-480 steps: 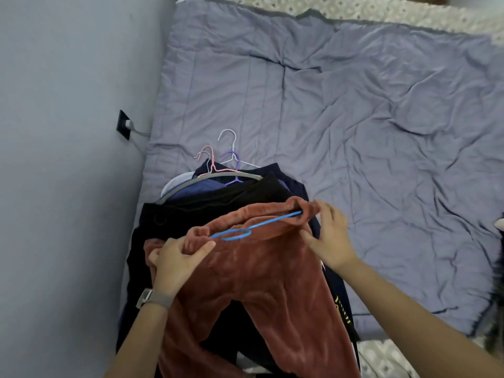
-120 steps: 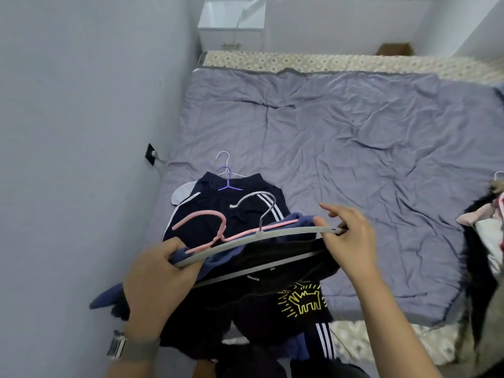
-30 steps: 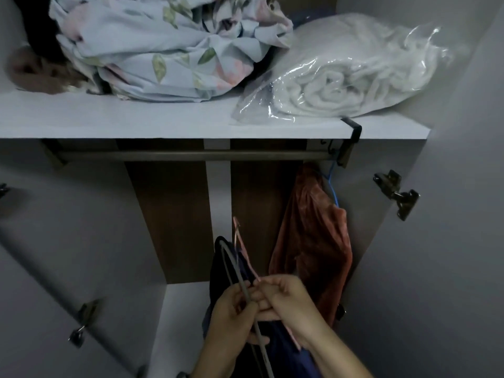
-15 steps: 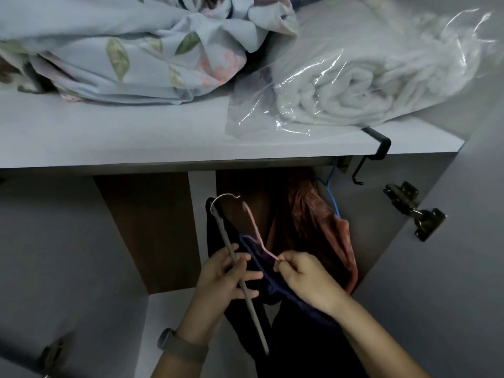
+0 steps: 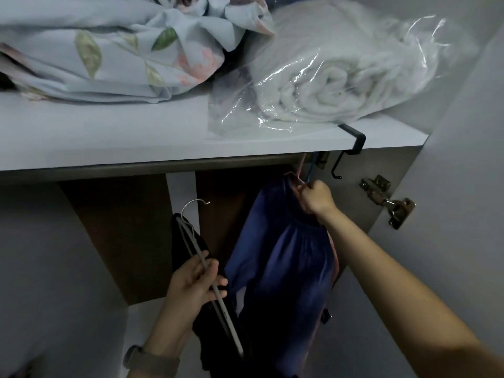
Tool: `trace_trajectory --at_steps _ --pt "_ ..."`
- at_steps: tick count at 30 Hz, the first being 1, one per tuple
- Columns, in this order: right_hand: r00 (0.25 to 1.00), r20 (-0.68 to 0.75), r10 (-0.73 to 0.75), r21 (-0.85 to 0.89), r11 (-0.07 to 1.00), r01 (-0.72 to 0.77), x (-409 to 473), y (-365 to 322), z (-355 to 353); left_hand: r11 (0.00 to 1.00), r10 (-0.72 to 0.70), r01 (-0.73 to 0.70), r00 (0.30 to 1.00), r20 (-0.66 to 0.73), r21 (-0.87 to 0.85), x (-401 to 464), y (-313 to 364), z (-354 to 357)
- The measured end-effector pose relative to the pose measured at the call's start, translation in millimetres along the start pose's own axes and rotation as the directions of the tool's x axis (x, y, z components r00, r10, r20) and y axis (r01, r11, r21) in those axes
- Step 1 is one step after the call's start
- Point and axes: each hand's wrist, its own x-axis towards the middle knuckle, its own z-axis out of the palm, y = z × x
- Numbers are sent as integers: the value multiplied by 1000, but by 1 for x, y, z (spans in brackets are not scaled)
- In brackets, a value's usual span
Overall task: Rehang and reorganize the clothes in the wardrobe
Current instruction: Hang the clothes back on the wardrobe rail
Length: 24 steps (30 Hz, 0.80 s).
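Note:
I face the open wardrobe below its white shelf (image 5: 114,148). My right hand (image 5: 315,197) grips the top of a pink hanger (image 5: 299,170) that carries a navy blue garment (image 5: 281,257), raised to the right end of the rail under the shelf. A blue hanger hook (image 5: 313,166) shows just behind it. My left hand (image 5: 195,285) holds a grey hanger (image 5: 201,257) with a black garment (image 5: 188,241) draped on it, lower and to the left. Its metal hook (image 5: 195,204) points up, free of the rail.
On the shelf lie a floral sheet (image 5: 109,47) and a white blanket in a clear plastic bag (image 5: 335,75). A black over-shelf hook (image 5: 351,148) hangs at the shelf's right end. A door hinge (image 5: 387,203) sits on the right door. Brown back panels show behind.
My hands have parted. The right hand has lifted the pink hanger with the navy garment up and right toward the rail, while the left hand keeps the grey hanger lower down.

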Motion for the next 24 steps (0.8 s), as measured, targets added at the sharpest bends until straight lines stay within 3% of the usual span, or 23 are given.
trace_trajectory --at_steps 6,8,9,11,12,13,15,16,20,24 --pt "982 146 120 -336 940 -65 14 19 26 999 33 -33 999 -1 -12 -8 1 -6" --pt "991 81 107 -452 890 -59 3 20 30 999 45 -45 999 2 -10 -10 1 -7" --pt "999 0 32 -476 879 -28 -7 14 33 998 56 -56 998 8 7 -11 1 -6" --pt "963 -97 -250 -341 918 203 -37 -7 42 997 68 -69 997 26 38 -11 1 -4" --pt "936 -54 -347 -186 925 331 -56 -23 47 997 63 -65 997 35 45 -10 -1 -2" --pt "932 81 -353 -21 934 356 -78 -43 53 997 53 -55 998 46 52 -9 -3 1" --pt "863 434 -259 192 962 192 -121 -72 64 996 37 -42 997 73 73 -12 -9 9" --pt "828 503 -247 232 962 146 -135 -82 72 996 33 -40 996 88 83 -13 -12 12" --pt "852 407 -330 333 922 197 -152 -107 84 998 20 -27 993 119 65 -10 -16 15" --pt "762 604 -231 307 951 45 -139 -112 87 996 14 -28 986 165 83 -14 -16 19"
